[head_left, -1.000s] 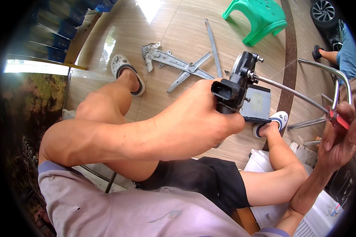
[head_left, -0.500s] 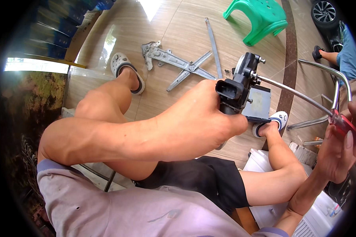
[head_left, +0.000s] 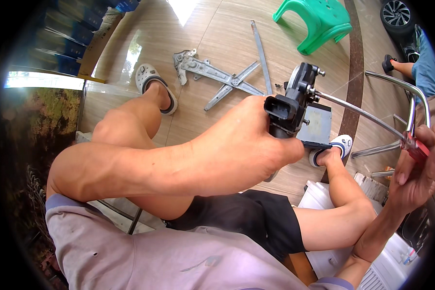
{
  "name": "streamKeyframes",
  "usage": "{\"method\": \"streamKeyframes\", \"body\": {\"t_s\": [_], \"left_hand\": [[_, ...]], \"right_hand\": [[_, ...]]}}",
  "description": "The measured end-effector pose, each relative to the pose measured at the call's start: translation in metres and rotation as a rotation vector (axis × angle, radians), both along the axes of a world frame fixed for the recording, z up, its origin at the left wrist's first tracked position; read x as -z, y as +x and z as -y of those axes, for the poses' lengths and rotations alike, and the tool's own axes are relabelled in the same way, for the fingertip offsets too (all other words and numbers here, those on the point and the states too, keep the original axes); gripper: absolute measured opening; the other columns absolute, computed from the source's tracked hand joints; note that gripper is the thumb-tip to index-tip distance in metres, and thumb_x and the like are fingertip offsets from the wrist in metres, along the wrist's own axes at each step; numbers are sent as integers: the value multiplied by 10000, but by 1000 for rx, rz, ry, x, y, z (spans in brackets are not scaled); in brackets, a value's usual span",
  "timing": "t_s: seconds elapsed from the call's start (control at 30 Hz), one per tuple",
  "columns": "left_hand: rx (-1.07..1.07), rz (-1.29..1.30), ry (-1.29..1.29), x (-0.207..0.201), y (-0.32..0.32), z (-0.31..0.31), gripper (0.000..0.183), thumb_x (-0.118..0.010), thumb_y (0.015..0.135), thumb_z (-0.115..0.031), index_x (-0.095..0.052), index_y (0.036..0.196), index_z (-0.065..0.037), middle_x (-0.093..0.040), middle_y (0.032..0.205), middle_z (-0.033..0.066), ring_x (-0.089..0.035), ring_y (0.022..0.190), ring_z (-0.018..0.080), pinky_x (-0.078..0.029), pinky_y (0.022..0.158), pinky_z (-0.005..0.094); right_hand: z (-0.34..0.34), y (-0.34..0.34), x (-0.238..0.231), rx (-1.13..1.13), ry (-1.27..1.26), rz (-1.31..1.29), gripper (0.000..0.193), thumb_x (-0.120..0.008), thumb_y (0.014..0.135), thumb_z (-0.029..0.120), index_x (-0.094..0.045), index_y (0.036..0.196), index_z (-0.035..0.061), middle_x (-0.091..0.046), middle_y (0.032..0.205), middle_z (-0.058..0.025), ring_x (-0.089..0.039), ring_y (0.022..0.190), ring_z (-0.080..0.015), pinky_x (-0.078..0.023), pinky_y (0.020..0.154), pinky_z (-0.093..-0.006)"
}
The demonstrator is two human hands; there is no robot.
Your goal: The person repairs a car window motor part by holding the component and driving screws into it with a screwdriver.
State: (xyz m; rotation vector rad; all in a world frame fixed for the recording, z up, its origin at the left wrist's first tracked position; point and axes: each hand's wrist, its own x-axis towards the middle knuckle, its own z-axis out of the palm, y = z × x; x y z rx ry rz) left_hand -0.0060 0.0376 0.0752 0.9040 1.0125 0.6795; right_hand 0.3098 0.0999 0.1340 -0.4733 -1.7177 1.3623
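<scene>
My left hand [head_left: 249, 150] is wrapped round a black electric window motor [head_left: 302, 84], raised above my lap. An open connector socket on the motor points back toward me, and several bolts stick out of its right side. A screwdriver [head_left: 365, 114] with a long steel shaft and a red handle reaches across from the right. Its tip meets one of the bolts on the motor; the exact seat is too small to tell. On the red handle, at the right edge of the view, the fingers of my right hand [head_left: 413, 186] are closed.
On the tiled floor lie a scissor-shaped metal window regulator [head_left: 215, 72], a metal strip [head_left: 261, 58] and a flat silver-grey box [head_left: 317, 123]. A green plastic stool [head_left: 319, 21] stands beyond. A chrome-framed chair [head_left: 401, 84] and another person's leg [head_left: 426, 65] are at the right.
The fingers of my right hand have shifted round the red handle, which has turned and sits slightly differently. My left hand and the motor have hardly moved.
</scene>
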Motion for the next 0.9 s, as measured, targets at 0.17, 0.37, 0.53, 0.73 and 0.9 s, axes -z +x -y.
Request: {"method": "streamKeyframes", "body": {"t_s": [0.17, 0.37, 0.53, 0.73, 0.9], "left_hand": [[3, -28, -3, -1, -2, -1, 170, -631, 857, -81, -538, 747, 11, -505, 577, 27, -427, 528, 102, -352, 474, 346], [32, -31, 16, 1, -2, 0, 153, -621, 856, -80, -547, 760, 14, -505, 577, 31, -427, 531, 104, -353, 472, 351], [-1, -25, 36, 0, -2, -1, 144, -616, 855, -77, -548, 772, 18, -506, 578, 33, -422, 538, 106, -351, 470, 356], [37, -35, 34, -1, -2, 0, 126, -618, 848, -67, -549, 797, 25, -508, 587, 45, -421, 544, 110, -361, 479, 362], [16, -47, 57, 2, -5, 2, 136, -621, 849, -73, -547, 787, 23, -505, 584, 45, -421, 547, 109, -367, 484, 361]], "right_hand": [[27, -56, -4, 759, -75, -79, 494, -555, 1038, 184, -395, 1463, -10, -630, 1225, -314, -707, 694, -261, -571, 472, -289], [16, -19, 4, 272, -77, -155, 492, -577, 1032, 191, -419, 1450, -14, -635, 1216, -315, -706, 678, -282, -559, 455, -277], [21, -53, -1, 685, -48, -140, 440, -567, 1052, 215, -452, 1414, -7, -660, 1145, -323, -629, 516, -225, -521, 420, -250], [15, -19, 6, 357, 77, 9, 412, -509, 1070, 200, -437, 1421, -4, -661, 1133, -323, -612, 498, -212, -509, 412, -239], [19, -48, 0, 625, -42, -161, 437, -555, 1042, 164, -436, 1434, 13, -666, 1175, -284, -644, 577, -207, -556, 473, -267]]}}
